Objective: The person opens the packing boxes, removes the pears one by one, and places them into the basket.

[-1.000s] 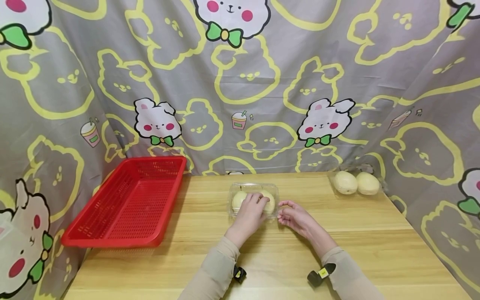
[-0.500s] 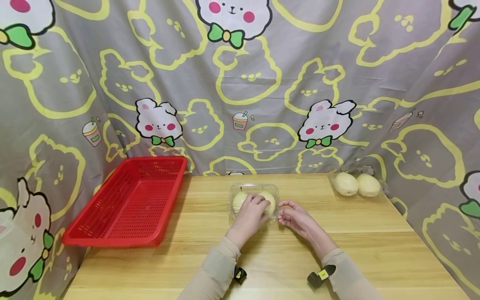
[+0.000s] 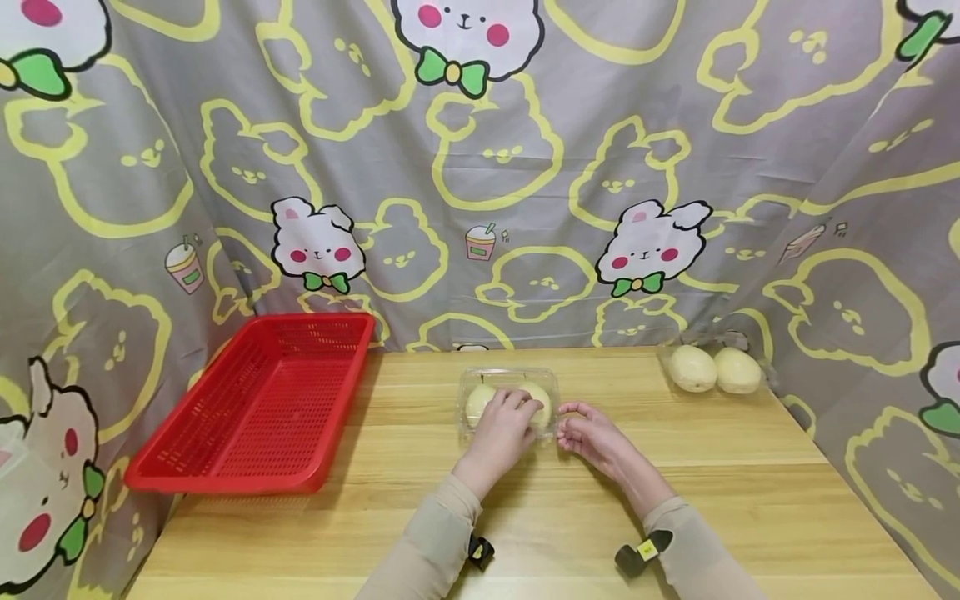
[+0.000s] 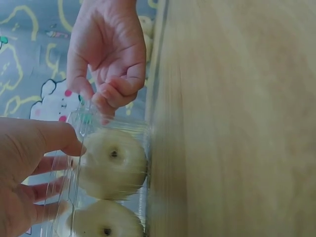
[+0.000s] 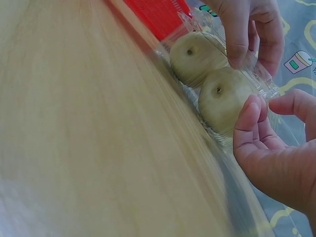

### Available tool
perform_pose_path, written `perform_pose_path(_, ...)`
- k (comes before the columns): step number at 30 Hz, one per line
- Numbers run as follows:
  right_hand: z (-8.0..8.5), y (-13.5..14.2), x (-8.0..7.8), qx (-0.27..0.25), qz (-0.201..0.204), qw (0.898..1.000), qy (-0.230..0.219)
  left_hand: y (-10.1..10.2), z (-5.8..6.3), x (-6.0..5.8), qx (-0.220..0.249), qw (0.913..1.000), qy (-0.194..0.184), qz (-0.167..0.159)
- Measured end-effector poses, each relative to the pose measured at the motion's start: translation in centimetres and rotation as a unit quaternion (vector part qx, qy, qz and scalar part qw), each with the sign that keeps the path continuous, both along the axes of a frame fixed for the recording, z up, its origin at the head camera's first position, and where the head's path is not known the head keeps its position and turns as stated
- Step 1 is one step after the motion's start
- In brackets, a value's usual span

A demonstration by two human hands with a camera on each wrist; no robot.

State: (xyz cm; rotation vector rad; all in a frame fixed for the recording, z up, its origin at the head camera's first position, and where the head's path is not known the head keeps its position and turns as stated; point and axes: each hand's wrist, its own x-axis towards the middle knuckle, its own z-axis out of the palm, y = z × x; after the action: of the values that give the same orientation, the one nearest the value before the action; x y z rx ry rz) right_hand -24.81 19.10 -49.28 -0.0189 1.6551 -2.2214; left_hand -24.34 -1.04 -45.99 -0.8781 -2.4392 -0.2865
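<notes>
A clear plastic clamshell box (image 3: pixel 510 372) sits in the middle of the table with two pale yellow pears (image 4: pixel 116 173) side by side inside. My left hand (image 3: pixel 501 432) lies over its lid, the thumb at the near edge and the fingers spread across the top. At the box's right end, my right hand (image 3: pixel 596 440) has its fingers curled, with thumb and fingertips pinching the plastic edge at the corner. Dark eyes of both pears face the near side in the wrist views. Part of the lid is hidden beneath the left hand.
To the left stands a red perforated plastic basket (image 3: pixel 277 408). A second clear pack (image 3: pixel 767 371) with two pears (image 3: pixel 693 368) rests at the table's back right corner. Behind the wooden table (image 3: pixel 555 533) hangs a grey patterned curtain (image 3: pixel 517 175).
Both hands keep the same places on the box, which has not visibly moved. Only a slight shift of the head view shows.
</notes>
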Motion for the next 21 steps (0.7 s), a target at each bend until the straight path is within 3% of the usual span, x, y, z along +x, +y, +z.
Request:
perform_pose_path(9, -0.05, -0.20, 0.00, 0.004, -0.001, 1.000, 0.001, 0.04, -0.17, 0.05, -0.015, 0.9996, -0.015, 0.016)
perform_pose_path(21, -0.10, -0.33, -0.12, 0.005, -0.005, 1.000, -0.001, -0.13, -0.06, -0.10, -0.018, 0.9998, 0.000, -0.004)
